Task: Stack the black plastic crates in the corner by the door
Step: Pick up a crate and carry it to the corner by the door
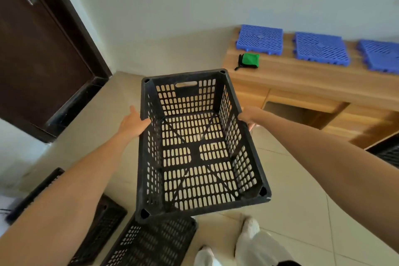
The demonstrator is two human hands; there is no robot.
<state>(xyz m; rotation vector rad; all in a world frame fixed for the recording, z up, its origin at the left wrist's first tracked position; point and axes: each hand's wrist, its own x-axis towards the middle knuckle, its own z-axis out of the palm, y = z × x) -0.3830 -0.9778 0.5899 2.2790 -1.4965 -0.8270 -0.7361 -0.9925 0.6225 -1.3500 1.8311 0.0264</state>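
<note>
Above floor (302,211): crate (195,153) aloft, left hand (135,122), right hand (248,115) grasping side rims; fingers mostly hidden.

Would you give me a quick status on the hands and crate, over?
Left hand and right hand hold the black crate by its long sides, off the floor. Other crates on floor below it.

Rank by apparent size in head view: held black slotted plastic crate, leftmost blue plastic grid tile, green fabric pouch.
1. Black slotted plastic crate, nearest the camera, so inflated.
2. Leftmost blue plastic grid tile.
3. Green fabric pouch.
</note>
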